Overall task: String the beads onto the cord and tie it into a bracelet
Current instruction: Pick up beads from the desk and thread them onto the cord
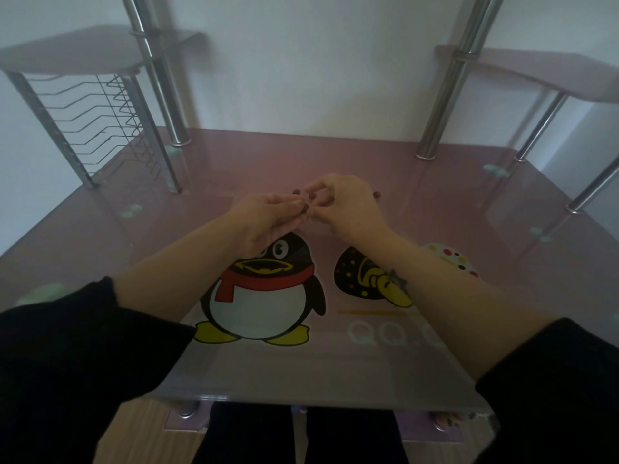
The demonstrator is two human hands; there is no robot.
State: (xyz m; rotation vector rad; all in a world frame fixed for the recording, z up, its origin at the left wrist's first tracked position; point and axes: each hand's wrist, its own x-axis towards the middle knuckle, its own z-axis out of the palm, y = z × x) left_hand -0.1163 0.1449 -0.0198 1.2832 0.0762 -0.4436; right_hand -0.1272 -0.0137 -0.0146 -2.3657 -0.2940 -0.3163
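Here the two hands meet in mid-air above the pink desk [452, 209], fingertip to fingertip, just beyond the printed penguin [264, 296]. The left hand [268, 217] reaches in from the left with its fingers fairly straight and their tips closed against the thumb on a small dark red bead. The right hand [343, 205] has its fingers curled, and its thumb and forefinger pinch at the same spot. The beads [305, 206] show as a few dark dots where the fingertips meet, and one more dot peeps out on the far side of the right hand.

The cord is too thin to make out (only the beads give away where it probably runs). Going by those dots, the strand seems to lie across the view, left to right, passing from the left fingertips through the right hand's pinch and out past its knuckles. So the work sits right between the hands, touching both, with neither hand clearly nearer.

The step looks like threading or sliding a bead along, though a knot could equally be under way. Either way the next move probably runs along that left-to-right line, with one hand holding steady while the other pushes or pulls.
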